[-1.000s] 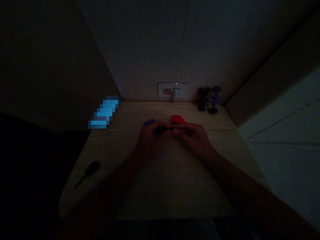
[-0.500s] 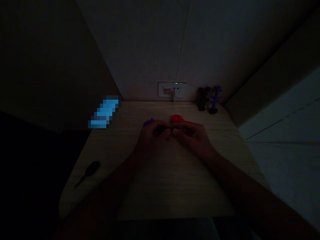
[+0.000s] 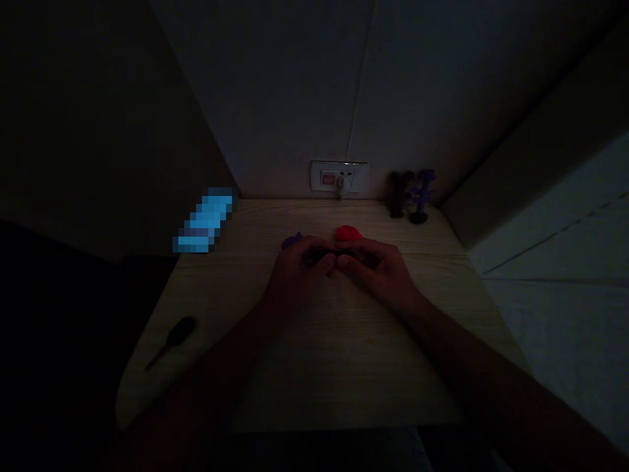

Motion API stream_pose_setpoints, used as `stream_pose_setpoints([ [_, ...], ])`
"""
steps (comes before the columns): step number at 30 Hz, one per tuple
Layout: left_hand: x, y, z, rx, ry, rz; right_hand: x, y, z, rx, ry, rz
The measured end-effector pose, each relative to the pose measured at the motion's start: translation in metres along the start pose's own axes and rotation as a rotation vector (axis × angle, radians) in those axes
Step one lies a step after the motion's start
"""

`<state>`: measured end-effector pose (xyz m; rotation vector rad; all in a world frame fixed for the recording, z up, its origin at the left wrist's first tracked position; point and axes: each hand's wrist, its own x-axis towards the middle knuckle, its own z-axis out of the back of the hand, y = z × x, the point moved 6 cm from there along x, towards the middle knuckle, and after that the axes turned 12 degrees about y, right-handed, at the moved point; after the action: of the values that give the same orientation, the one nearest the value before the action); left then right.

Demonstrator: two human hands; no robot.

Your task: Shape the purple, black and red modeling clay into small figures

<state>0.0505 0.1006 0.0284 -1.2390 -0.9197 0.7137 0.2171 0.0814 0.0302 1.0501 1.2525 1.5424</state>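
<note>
The room is very dark. My left hand [image 3: 297,274] and my right hand [image 3: 378,269] meet at the middle of a light wooden table [image 3: 319,347], fingers curled and pinched together on a small dark piece [image 3: 322,257] between them. I cannot make out what that piece is. Just behind the hands lie a small red lump [image 3: 348,233] and a small purple lump [image 3: 293,240] on the table.
A dark spoon-shaped tool [image 3: 170,341] lies near the table's left front edge. A glowing blue blurred patch [image 3: 204,219] sits at the back left. A wall socket [image 3: 339,176] is behind, and two small dark and purple branched figures [image 3: 411,195] stand at the back right corner.
Both hands stay together at the table's middle with only slight finger shifts. Nothing else has moved.
</note>
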Motion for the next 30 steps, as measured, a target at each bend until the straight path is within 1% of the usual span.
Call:
stream_pose_setpoints([
  [3,0.0002,0.0018,-0.0012,-0.009,0.015,-0.006,-0.0004,0.0001,-0.0013,-0.014,0.018,-0.012],
  [8,0.0011,0.0008,-0.0029,-0.100,0.025,-0.004,-0.0019,0.0031,0.0032,-0.064,-0.033,0.031],
  [13,-0.0008,-0.0024,-0.0016,-0.055,-0.007,0.035,-0.0014,0.0014,0.0032,-0.052,-0.035,0.035],
  [18,-0.0008,-0.0010,-0.0030,-0.065,0.009,0.004,-0.0013,0.0019,0.0015,-0.033,-0.018,0.001],
  [21,0.0004,-0.0001,-0.0031,-0.131,0.018,-0.016,-0.0019,0.0056,0.0044,-0.047,-0.049,0.047],
  [23,0.0007,0.0000,-0.0025,-0.133,0.015,-0.007,-0.0018,0.0067,0.0053,-0.058,-0.050,0.080],
  [26,-0.0001,0.0000,-0.0014,-0.096,0.004,0.019,-0.0012,0.0043,0.0048,-0.054,-0.036,0.084],
  [30,-0.0007,-0.0006,-0.0017,-0.093,0.001,-0.004,-0.0013,0.0021,0.0028,-0.027,-0.015,0.058],
])
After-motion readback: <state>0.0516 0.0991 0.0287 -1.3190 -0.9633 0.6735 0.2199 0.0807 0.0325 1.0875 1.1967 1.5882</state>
